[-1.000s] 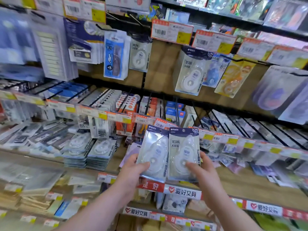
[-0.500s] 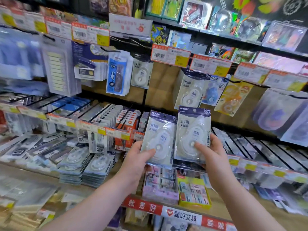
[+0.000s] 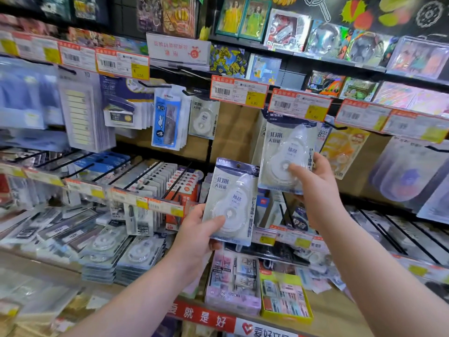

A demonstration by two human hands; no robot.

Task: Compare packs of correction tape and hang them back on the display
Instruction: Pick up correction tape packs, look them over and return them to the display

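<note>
I am looking at the display (image 3: 234, 139), its brown back panel hung with stationery on black hooks. My left hand (image 3: 194, 237) grips the left pack (image 3: 233, 198) at its lower edge, thumb lying across the clear blister, in front of the middle shelf. My right hand (image 3: 315, 188) grips the right pack (image 3: 284, 152) the same way, held higher, its top just under a price tag (image 3: 300, 104). Both packs face me, slightly tilted. A similar hung pack (image 3: 203, 117) is at upper left.
</note>
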